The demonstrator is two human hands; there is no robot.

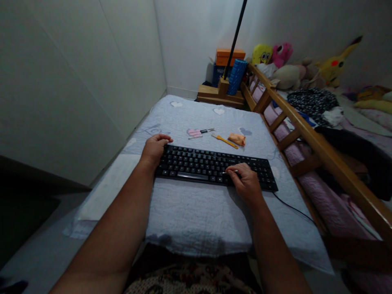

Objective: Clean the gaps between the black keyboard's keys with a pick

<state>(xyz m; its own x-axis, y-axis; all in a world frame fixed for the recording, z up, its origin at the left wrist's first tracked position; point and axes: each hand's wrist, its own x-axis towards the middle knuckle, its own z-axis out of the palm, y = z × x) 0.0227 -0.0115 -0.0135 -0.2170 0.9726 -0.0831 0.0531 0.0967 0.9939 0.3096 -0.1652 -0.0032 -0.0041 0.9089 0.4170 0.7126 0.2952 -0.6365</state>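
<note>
A black keyboard (196,164) lies across the cloth-covered table. At its left end is my left hand (154,148), fingers bent together at the upper left corner; whether they pinch its edge is hard to tell. My right hand (245,179) is over the right part of the keys, closed on a thin white-tipped swab (226,172) whose tip points left. Behind the keyboard lie a yellow-handled brush (226,141), a crumpled orange cloth (237,139), a tool with a black grip (203,131) and another thin white swab (195,137).
The keyboard's cable (294,208) runs off to the right. A wooden bed rail (300,126) borders the table's right side, with plush toys beyond. Boxes (229,56) and a blue roller (237,77) stand behind the table. A pale panel rises at left.
</note>
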